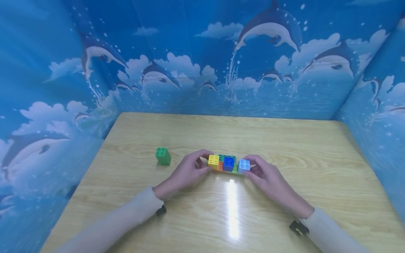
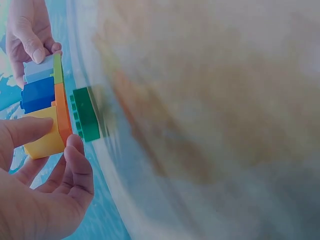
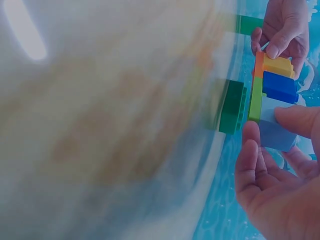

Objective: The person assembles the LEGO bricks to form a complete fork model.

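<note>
Light-blue block point(image 3: 275, 131) in right fingers point(image 3: 246, 162), blurred surface point(image 3: 100, 125) perhaps tabletop

A blue dolphin-print backdrop point(image 1: 190, 42) lines the far, left and right sides. The wood-grain tabletop point(image 1: 303, 151) carries a bright reflection point(image 1: 233, 211).

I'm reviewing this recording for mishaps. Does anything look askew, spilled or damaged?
Nothing stands out. The yellow block, blue block and light blue block sit in a row between the left hand and right hand, with no visible damage or spill. The tall green block stands upright on the table, apart from them.
</note>
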